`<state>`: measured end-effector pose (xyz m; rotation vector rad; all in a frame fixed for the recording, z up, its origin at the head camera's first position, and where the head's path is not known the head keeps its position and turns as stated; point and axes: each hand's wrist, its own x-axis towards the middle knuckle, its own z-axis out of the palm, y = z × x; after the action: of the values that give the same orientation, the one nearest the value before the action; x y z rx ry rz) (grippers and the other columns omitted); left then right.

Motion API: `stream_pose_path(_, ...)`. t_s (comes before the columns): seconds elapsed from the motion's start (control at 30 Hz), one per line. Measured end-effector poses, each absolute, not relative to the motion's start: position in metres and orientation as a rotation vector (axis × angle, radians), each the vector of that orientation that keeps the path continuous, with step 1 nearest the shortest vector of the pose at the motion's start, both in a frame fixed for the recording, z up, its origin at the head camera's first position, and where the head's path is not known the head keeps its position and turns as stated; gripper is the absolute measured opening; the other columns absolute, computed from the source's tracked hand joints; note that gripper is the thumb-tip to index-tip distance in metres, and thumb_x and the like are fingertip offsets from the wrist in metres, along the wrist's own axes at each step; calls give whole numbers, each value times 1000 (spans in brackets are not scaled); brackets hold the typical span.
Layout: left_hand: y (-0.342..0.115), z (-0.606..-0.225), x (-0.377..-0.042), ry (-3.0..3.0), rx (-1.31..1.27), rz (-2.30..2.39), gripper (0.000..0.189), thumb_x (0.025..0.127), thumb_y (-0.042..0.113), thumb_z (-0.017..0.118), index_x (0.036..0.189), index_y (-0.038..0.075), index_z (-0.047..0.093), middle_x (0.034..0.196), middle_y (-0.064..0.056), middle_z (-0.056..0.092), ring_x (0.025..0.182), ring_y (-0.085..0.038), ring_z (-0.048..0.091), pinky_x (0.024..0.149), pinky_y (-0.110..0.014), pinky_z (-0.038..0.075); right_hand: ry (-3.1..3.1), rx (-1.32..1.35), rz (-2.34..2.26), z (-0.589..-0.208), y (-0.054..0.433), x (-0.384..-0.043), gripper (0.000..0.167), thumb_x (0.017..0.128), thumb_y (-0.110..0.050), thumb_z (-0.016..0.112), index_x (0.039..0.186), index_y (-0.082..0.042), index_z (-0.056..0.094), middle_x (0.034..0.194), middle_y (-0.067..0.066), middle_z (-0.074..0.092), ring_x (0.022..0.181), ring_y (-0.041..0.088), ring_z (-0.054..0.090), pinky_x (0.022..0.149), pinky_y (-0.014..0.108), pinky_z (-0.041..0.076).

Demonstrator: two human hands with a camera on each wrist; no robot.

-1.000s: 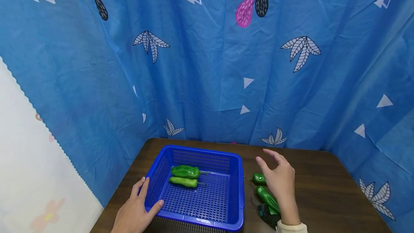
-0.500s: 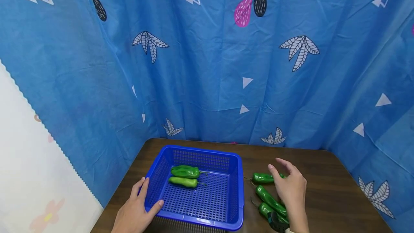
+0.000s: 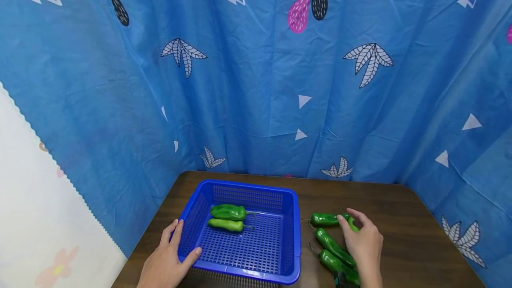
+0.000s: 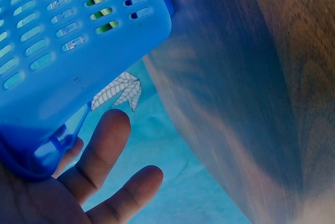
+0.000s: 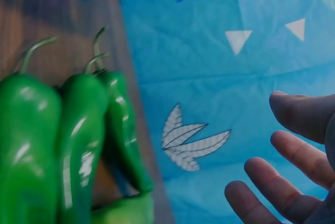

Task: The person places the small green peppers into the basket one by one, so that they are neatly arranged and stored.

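My left hand [image 3: 165, 256] rests on the near left corner of a blue plastic basket [image 3: 298, 234], thumb on the front rim. In the left wrist view its fingers [image 4: 109, 140] extend straight, outside the slotted wall. Two green peppers [image 3: 229, 212] lie side by side in the basket. My right hand [image 3: 365, 242] hovers over the peppers right of it, thumb and index finger apart around a lighter green pepper [image 3: 353, 224]. Three darker peppers lie beside that hand: a far pepper [image 3: 325, 219], a middle pepper [image 3: 333, 243] and a near pepper [image 3: 334, 262]. The right wrist view shows spread fingers [image 5: 269, 179].
The dark wooden table [image 3: 404, 230] reaches back to a blue patterned curtain [image 3: 256, 101]. A white cloth [image 3: 52, 217] hangs at the left. Part of a black device [image 3: 345, 280] shows below the right wrist.
My right hand has moved right and down toward the near side, uncovering the dark peppers and reaching the lighter one. My left hand and the basket have stayed put.
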<state>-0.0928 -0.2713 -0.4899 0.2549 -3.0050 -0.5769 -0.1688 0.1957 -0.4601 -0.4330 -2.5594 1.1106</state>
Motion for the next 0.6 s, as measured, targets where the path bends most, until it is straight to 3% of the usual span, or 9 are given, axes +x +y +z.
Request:
stream_pose_path(0.27,-272,-491,-93,-3004,255,-580,107,85,77,56,158,5,28,158,-19,28,107,-40,67,59,-41,54,-2548,-518,1075,-483,202,-171,46,94,-39,69,126,-7,67,124,23,67,111,41,61,92,59,38)
stream_pose_path(0.6,-272,-492,-93,-2996,257,-578,108,84,78,56,158,5,28,157,-20,28,110,-43,66,65,-49,56,-2545,-584,1058,-503,214,-173,42,91,-32,73,123,-5,68,121,26,68,107,46,61,84,58,44)
